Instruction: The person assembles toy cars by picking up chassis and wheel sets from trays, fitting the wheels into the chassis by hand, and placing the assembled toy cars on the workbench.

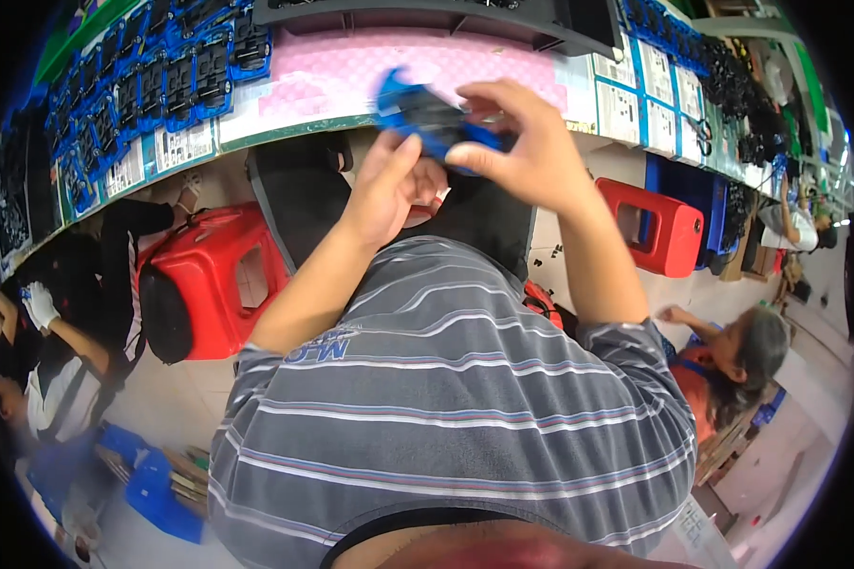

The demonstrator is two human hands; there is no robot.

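A blue and black plastic part (429, 116), blurred by motion, is held in the air over the near edge of the bench. My left hand (395, 182) grips its lower left side, with the thumb on top and the fingers curled beneath. From the right, my right hand (527, 142) closes round the other end, thumb below and index finger above. Those fingers partly hide that end, so its details cannot be made out. Behind the part lies a pink bubble-textured mat (323, 71) on the bench.
Rows of similar blue and black parts (176, 81) cover the bench at the left. A dark grey tray (427, 17) stands beyond the mat. Black pieces and scissors (703, 136) lie at the right. Red stools (209, 284) and other people (731, 365) are on both sides.
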